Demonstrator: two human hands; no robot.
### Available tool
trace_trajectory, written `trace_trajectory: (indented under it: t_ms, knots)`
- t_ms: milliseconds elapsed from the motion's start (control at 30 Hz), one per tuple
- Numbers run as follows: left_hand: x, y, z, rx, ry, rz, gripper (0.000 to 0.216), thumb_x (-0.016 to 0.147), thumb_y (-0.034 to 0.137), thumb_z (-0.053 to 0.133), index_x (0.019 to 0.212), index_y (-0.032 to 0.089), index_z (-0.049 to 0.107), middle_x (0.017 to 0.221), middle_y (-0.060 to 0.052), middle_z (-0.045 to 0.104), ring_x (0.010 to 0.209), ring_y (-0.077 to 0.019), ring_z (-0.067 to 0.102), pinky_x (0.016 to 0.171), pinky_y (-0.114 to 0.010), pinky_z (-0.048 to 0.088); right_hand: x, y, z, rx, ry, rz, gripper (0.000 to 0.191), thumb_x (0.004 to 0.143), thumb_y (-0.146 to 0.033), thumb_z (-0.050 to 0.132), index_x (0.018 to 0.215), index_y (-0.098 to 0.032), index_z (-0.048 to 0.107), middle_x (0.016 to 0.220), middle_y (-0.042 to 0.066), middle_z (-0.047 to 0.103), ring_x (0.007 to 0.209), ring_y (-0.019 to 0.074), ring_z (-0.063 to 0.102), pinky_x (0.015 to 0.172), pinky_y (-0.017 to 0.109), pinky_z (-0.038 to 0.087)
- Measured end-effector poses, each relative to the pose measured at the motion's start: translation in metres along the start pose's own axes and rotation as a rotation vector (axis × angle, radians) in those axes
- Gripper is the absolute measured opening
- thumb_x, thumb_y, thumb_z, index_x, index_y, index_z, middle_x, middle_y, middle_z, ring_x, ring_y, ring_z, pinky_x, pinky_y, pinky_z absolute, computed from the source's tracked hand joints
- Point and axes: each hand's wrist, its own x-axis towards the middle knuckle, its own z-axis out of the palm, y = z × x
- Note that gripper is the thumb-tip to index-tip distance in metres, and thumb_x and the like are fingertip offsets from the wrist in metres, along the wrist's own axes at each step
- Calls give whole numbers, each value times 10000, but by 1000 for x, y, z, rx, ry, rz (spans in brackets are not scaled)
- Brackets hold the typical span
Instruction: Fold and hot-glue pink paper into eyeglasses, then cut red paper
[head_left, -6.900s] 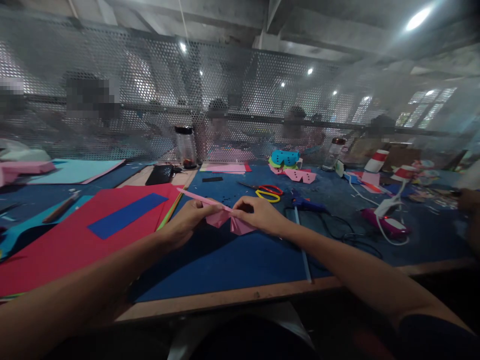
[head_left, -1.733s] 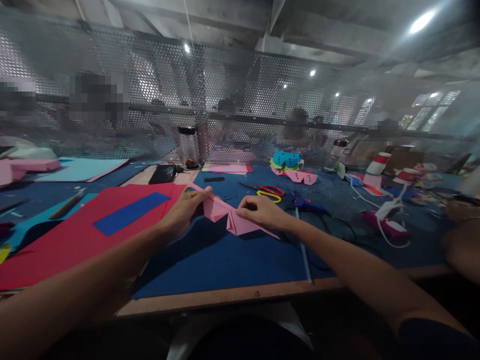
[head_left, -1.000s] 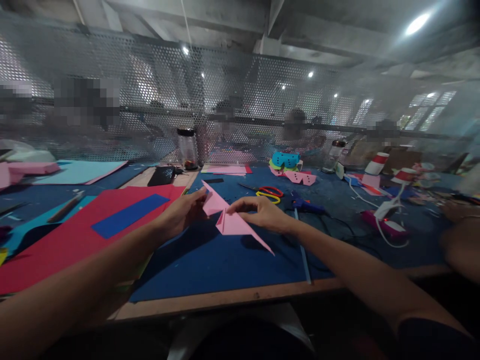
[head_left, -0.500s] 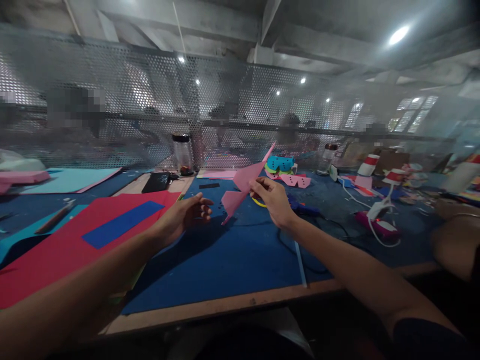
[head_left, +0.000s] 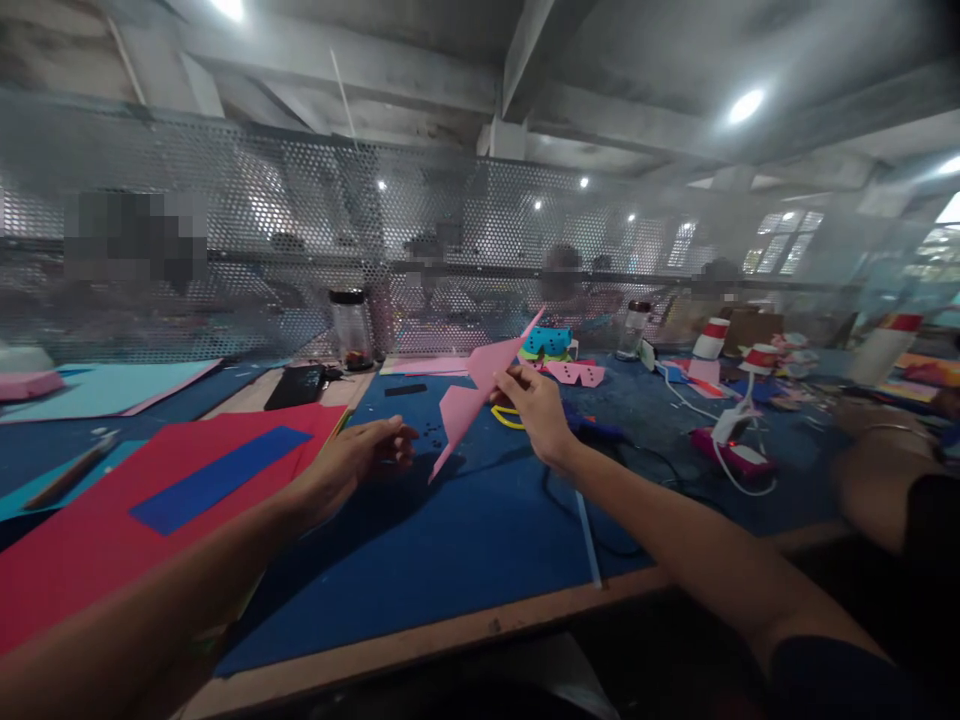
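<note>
My right hand (head_left: 536, 412) pinches a pink cut-out sheet (head_left: 487, 362) at its notched middle and holds it up above the blue table mat (head_left: 450, 570). The piece is tilted, one pointed end up and the other down towards the mat. To its left, my left hand (head_left: 371, 455) hovers with loosely bent fingers and nothing visible in them. Small black bits (head_left: 430, 432) and a black strip (head_left: 405, 390) lie on the mat behind it. A yellow-handled tool (head_left: 507, 418), partly hidden by my right hand, lies beneath the pink piece.
Red sheets (head_left: 225, 450) with a blue strip (head_left: 221, 480) lie left, beside a knife-like tool (head_left: 71, 472). Behind stand a glass jar (head_left: 350, 330), a dotted blue piece (head_left: 546, 342) and a mesh screen (head_left: 285, 230). Right are a power strip (head_left: 731, 453), cables and another person's arm (head_left: 877, 480).
The pink piece has turned and swung slightly, its lower end now reaching further down and left. My left hand stays close by, empty. The view has tilted up and shifted a little.
</note>
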Motion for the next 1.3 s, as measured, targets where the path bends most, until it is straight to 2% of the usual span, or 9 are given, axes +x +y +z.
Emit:
trace_trajectory:
  t_ms: [267,533,900,1167,1300]
  knots:
    - [-4,1,3,72,-61,35,360,858,507,736,918,152,753,824,-49,668,803,-173,626,780,-282,555,4,3,-1,61,16,43,302,745,-456,785,794,-175,686,716,-3,701,646,128,665,675,250,556]
    - [-1,0,3,109,-47,34,356,801,503,789,902,164,759,811,-42,649,778,-181,625,788,-317,550,3,3,0,121,14,99,322,716,-465,809,777,-174,684,694,-15,690,626,118,651,678,248,551]
    - [-7,2,9,157,-111,70,317,809,477,779,809,167,712,790,-36,638,778,-179,596,781,-303,512,1,3,1,141,11,125,338,696,-480,835,782,-181,701,740,-7,707,631,110,656,691,242,547]
    - [-7,2,8,161,-102,67,326,790,488,786,803,174,700,778,-24,639,760,-177,594,765,-301,497,-1,2,2,142,9,116,340,701,-478,837,776,-177,697,740,-7,712,627,107,661,696,241,563]
    - [-7,3,8,211,-46,146,324,801,487,769,762,174,698,760,-32,650,765,-182,599,771,-303,499,-1,1,2,128,10,97,323,728,-469,818,783,-177,693,738,-9,710,632,109,670,696,241,565]
